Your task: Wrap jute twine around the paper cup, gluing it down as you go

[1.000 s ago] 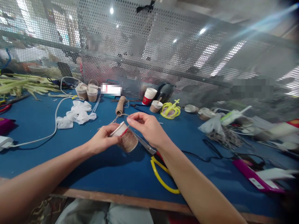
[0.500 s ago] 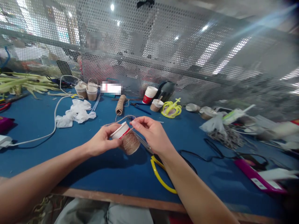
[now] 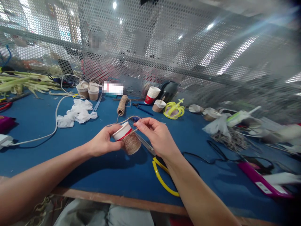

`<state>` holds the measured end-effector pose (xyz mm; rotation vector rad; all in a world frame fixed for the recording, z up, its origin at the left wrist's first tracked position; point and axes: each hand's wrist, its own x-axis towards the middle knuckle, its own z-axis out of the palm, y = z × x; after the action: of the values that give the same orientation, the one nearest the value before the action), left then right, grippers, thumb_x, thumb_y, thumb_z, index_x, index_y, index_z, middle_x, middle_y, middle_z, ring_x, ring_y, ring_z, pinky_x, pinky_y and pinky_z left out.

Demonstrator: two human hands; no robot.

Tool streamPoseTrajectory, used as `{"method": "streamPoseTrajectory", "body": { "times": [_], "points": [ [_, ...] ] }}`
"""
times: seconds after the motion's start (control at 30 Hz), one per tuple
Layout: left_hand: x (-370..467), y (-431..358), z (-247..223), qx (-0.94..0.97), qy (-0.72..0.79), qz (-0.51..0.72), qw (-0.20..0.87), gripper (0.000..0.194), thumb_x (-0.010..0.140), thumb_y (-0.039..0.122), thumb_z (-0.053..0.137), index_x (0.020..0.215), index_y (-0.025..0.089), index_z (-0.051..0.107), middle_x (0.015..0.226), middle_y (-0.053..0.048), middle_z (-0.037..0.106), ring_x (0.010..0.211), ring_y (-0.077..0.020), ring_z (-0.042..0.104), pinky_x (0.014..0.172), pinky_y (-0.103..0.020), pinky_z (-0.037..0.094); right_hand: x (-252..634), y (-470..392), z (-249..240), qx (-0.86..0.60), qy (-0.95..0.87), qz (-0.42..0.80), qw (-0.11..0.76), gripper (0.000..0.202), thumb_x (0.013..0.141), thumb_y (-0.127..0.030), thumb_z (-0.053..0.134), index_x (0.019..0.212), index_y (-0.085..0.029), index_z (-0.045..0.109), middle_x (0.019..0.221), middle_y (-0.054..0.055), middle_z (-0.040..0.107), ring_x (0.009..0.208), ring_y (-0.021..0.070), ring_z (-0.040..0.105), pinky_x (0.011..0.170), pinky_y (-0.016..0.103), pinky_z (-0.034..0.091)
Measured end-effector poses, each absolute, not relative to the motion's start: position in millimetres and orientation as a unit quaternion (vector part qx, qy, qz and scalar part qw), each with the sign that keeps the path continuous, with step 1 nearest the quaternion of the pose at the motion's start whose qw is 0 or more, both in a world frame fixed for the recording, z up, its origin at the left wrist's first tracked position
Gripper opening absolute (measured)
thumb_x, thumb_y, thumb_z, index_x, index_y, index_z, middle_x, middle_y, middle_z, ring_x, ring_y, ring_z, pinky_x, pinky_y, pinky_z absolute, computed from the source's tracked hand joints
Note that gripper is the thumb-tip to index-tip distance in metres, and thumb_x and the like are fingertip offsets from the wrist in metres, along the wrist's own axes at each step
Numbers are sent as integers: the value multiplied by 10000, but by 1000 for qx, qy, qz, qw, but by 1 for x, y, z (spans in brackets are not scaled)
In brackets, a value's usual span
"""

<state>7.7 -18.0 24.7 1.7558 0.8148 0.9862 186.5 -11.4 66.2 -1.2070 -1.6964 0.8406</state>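
My left hand (image 3: 105,141) is closed round the rim of a paper cup (image 3: 122,131), white with a red band, held tilted above the table. Brown twine (image 3: 132,142) is wound round the cup's lower part. At the cup's right side, my right hand (image 3: 157,135) pinches a strand of the twine between thumb and fingers. Scissors with yellow handles (image 3: 162,183) lie on the table, partly behind my right hand and forearm. Beyond the cup lies a spool of twine (image 3: 122,105), with a strand running toward my hands.
White crumpled cloth-like pieces (image 3: 78,113) lie left, beside a white cable (image 3: 56,117). Twine-wrapped cups (image 3: 93,91), pliers (image 3: 143,108), stacked paper cups (image 3: 152,95) and a yellow crown-shaped piece (image 3: 174,110) stand farther back. A purple power strip (image 3: 256,180) lies right; a perforated metal screen (image 3: 131,40) rises behind.
The view has shifted slightly. My left hand still grips the cup, tilted a little differently, and my right hand still pinches the strand beside it.
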Motion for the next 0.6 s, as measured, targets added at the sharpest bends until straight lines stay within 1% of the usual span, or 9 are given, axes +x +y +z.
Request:
{"method": "streamPoseTrajectory", "body": {
  "times": [0.1,0.33,0.53,0.6],
  "points": [
    [8,-19,26,719,327,399,466,192,664,130,556,850,99,593,865,-40,565,735,-136,519,674,-218,423,187,-9,64,-485,-677,344,434,210,711,-364,586,716,-155,576,728,37,631,686,144,559,671,295,440],
    [8,-23,29,740,301,394,455,213,664,131,547,872,112,590,860,-46,562,815,-168,515,757,-254,413,186,-4,56,-488,-681,354,416,225,707,-381,580,691,-157,560,675,3,585,627,118,512,623,264,417],
    [8,-22,28,749,283,409,438,224,657,112,552,877,114,594,899,-56,567,899,-199,508,827,-274,396,183,-6,56,-491,-673,378,404,240,711,-394,576,694,-155,559,669,-4,572,622,115,502,619,255,411],
    [8,-22,28,747,280,409,443,217,660,118,553,871,114,600,896,-60,575,910,-206,506,825,-275,401,183,-7,55,-492,-671,386,400,251,712,-404,573,707,-153,563,676,0,574,623,118,505,618,258,415]
  ]
}}
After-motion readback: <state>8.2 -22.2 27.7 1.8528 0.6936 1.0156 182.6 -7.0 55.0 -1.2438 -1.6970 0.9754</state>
